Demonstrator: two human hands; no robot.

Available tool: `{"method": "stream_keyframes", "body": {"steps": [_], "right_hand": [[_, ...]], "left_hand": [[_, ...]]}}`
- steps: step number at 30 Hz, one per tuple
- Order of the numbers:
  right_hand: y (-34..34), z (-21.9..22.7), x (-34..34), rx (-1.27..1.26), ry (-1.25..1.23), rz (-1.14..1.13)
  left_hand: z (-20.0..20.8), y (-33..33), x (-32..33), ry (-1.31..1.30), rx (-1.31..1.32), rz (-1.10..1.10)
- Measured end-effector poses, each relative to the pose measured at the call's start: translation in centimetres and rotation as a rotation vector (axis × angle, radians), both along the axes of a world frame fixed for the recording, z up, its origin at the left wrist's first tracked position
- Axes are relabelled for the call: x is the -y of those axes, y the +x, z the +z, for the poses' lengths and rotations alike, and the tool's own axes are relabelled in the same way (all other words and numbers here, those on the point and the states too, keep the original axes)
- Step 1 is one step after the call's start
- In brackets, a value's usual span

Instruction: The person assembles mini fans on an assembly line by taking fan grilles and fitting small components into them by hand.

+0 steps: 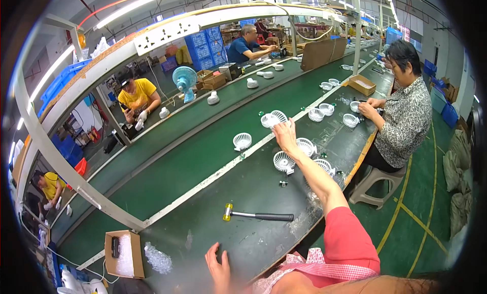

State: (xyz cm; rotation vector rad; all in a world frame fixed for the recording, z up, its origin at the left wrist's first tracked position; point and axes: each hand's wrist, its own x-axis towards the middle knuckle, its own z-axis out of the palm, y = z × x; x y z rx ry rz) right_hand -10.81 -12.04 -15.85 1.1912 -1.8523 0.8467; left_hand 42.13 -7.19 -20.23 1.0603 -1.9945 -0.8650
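My right arm, in a red sleeve, stretches far across the dark workbench. My right hand (285,134) is closed on a white fan housing (268,120) at the edge of the green belt; the fingers partly hide it. Beside my forearm lie more round slatted fan housings (283,162), several in a loose group. Another slatted housing (242,141) sits on the belt to the left. Near the front edge my left hand (218,266) is open and holds nothing, its fingers apart. A hammer (258,215) with a yellow head and black handle lies between my hands.
A cardboard box (124,254) and a heap of small clear parts (158,257) are at the left. A co-worker (401,106) sits at the right, handling a housing. Across the belt are a blue fan (184,84) and other workers. A metal post (76,167) rises at left.
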Motion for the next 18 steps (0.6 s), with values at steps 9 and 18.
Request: {"method": "stream_keyframes", "body": {"steps": [9, 18], "right_hand": [[18.7, 4.0, -3.5, 0.373, -0.047, 0.648], [29.2, 7.2, -6.3, 0.275, 0.215, 0.944]], "left_hand": [[4.3, -4.7, 1.4, -0.409, 0.098, -0.142], [3.4, -2.2, 0.8, -0.685, 0.096, -0.077]]}}
